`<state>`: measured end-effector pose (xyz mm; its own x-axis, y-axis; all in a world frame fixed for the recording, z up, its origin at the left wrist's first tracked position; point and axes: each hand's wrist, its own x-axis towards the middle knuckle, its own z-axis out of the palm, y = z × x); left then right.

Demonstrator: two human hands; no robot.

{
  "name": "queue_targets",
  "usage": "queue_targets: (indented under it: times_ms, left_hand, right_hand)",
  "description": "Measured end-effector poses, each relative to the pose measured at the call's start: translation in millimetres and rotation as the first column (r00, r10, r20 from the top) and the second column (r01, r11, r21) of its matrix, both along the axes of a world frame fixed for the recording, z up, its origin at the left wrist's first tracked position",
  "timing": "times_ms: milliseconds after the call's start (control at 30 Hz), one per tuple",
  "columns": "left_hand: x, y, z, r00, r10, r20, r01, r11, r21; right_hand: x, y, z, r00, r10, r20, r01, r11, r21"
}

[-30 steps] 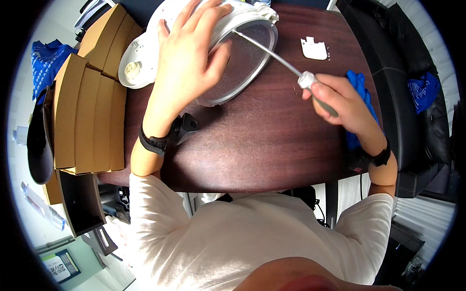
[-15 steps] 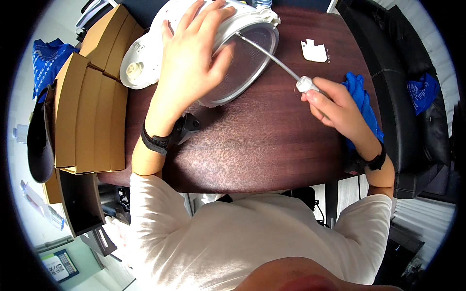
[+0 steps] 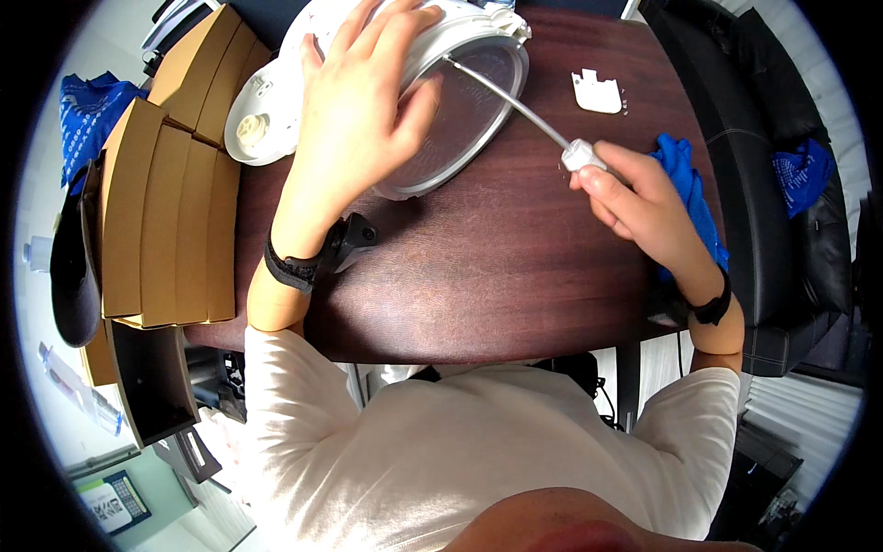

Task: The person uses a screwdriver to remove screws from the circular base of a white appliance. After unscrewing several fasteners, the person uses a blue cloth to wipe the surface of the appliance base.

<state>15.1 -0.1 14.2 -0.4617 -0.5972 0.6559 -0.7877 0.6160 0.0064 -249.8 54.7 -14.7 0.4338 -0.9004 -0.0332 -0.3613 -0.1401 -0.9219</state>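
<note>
A white plastic appliance housing with a round, grey-rimmed panel rests tilted at the far side of the table. My left hand lies over it, fingers spread across the housing and thumb apart. In my right hand is a screwdriver, its pale handle between thumb and fingers. The long metal shaft points far left, and its tip meets the housing's edge just beyond my left thumb. Whatever sits under the tip is too small to make out. A round cream knob-like part shows on the housing's left lobe.
To the right lie a small white plastic cover and several tiny screws. Blue cloth is bunched near my right wrist. Cardboard boxes stand along the table's left edge. A black sofa is beyond the right edge.
The view has shifted very slightly. My left hand stays on the housing, and the screwdriver tip keeps its place at the edge, with my right hand still on the handle.
</note>
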Motion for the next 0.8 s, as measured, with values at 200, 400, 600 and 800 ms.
queue_targets:
  times_ms: [200, 400, 600, 800]
  left_hand:
    - [0.6, -0.2, 0.3, 1.000, -0.008, -0.002, 0.008, 1.000, -0.003]
    - [-0.2, 1.7, 2.2, 1.000, -0.001, -0.012, 0.001, 1.000, 0.012]
    - [1.5, 0.2, 1.3, 1.000, -0.002, -0.003, 0.002, 1.000, 0.009]
    - [0.6, 0.5, 1.1, 1.000, 0.006, -0.013, -0.006, 1.000, 0.018]
  right_hand:
    - [-3.9, -0.4, 26.5, 0.772, -0.513, -0.376, -0.099, 0.488, -0.867]
    - [-13.5, -12.4, 8.4, 0.922, -0.312, -0.231, 0.019, 0.632, -0.775]
    - [-4.7, 1.9, -7.2, 0.952, -0.039, 0.303, -0.044, 0.964, 0.262]
    - [0.2, 4.3, -15.7, 0.886, -0.063, 0.460, -0.173, 0.875, 0.453]
